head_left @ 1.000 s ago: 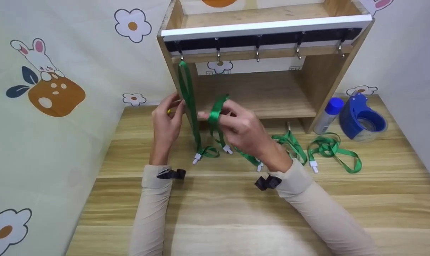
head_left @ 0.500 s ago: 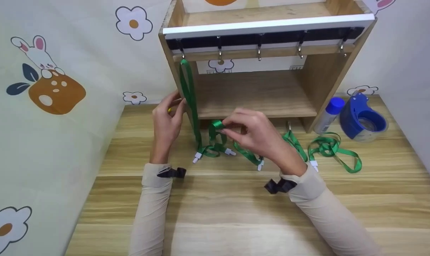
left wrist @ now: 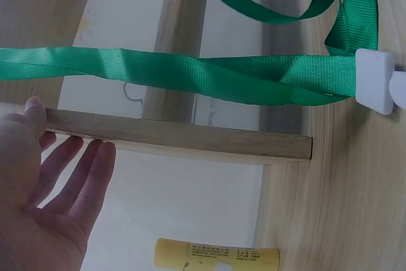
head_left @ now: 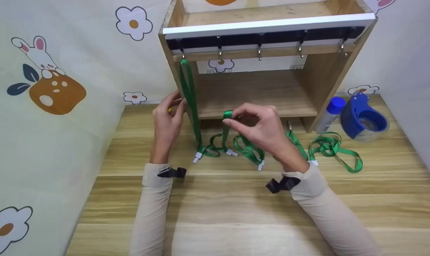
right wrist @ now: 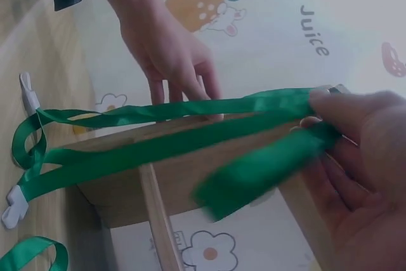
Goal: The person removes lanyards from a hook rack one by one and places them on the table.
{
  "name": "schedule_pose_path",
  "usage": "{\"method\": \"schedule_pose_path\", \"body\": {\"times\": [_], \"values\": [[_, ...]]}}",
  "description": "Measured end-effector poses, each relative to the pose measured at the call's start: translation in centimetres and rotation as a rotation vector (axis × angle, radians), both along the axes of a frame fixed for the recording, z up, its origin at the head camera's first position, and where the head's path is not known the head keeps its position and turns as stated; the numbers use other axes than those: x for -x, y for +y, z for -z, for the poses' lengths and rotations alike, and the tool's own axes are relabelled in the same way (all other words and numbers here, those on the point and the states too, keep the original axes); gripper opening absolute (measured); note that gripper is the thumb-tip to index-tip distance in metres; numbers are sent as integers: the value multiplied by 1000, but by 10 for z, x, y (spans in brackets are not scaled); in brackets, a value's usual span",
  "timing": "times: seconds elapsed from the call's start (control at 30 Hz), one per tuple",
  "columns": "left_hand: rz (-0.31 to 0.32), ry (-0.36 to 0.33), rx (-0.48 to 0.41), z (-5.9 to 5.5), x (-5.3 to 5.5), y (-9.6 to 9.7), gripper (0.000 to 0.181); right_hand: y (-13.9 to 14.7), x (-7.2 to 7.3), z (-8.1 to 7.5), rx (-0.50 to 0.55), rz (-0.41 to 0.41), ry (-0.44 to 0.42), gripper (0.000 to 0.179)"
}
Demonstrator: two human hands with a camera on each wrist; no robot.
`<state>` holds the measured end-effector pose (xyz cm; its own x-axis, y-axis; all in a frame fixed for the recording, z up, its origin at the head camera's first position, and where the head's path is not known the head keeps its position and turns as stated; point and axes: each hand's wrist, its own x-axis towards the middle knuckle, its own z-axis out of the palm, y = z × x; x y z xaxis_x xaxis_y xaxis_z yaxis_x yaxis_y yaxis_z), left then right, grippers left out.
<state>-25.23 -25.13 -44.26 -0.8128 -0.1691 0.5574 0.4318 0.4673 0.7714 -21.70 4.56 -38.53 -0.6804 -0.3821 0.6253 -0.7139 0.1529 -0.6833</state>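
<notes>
A green lanyard (head_left: 187, 85) hangs from the leftmost hook of a wooden hook rack (head_left: 257, 94), its white clip (head_left: 198, 156) down at the table. Beside it, my right hand (head_left: 263, 124) pinches the loop of a second green lanyard (head_left: 225, 137) between thumb and fingers, in front of the rack's lower shelf. That lanyard's white clip (head_left: 231, 152) is low by the tabletop. In the right wrist view a folded end of green ribbon (right wrist: 254, 176) sticks out from the fingers, blurred. My left hand (head_left: 167, 119) holds the front edge of the rack's left side panel (left wrist: 177, 136), thumb and fingers on either side.
More green lanyards (head_left: 250, 151) lie on the table to the right, one partly behind my right wrist. A blue-capped glue stick (head_left: 328, 115) and a blue tape dispenser (head_left: 363, 119) stand right of the rack. A yellow tube (left wrist: 216, 255) lies beyond the left panel.
My right hand has dropped from near the hanging lanyard, then shifted right and slightly up, drawing the second lanyard straighter. The left hand stays at the panel.
</notes>
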Motion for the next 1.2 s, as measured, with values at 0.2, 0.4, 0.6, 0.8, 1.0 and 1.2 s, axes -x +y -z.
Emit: {"method": "schedule_pose_path", "body": {"times": [0.2, 0.4, 0.6, 0.8, 1.0, 1.2], "values": [[-10, -30, -17, -5, -1, 4, 37, 1, 1, 0, 36, 12, -72, 19], [0, 4, -22, -18, -12, 12, 35, 2, 3, 1, -20, -3, -177, 26], [-1, -5, -15, -23, -16, 14, 36, 3, 4, 1, -131, 50, -188, 11], [6, -7, -26, -23, -16, 13, 36, 4, 5, 4, -175, 93, -196, 9], [3, -23, -27, -22, -16, 13, 36, 3, 6, 8, -136, 83, -256, 11], [-1, -20, -18, -22, -17, 13, 36, 5, 5, 8, -56, 69, -294, 11]]}}
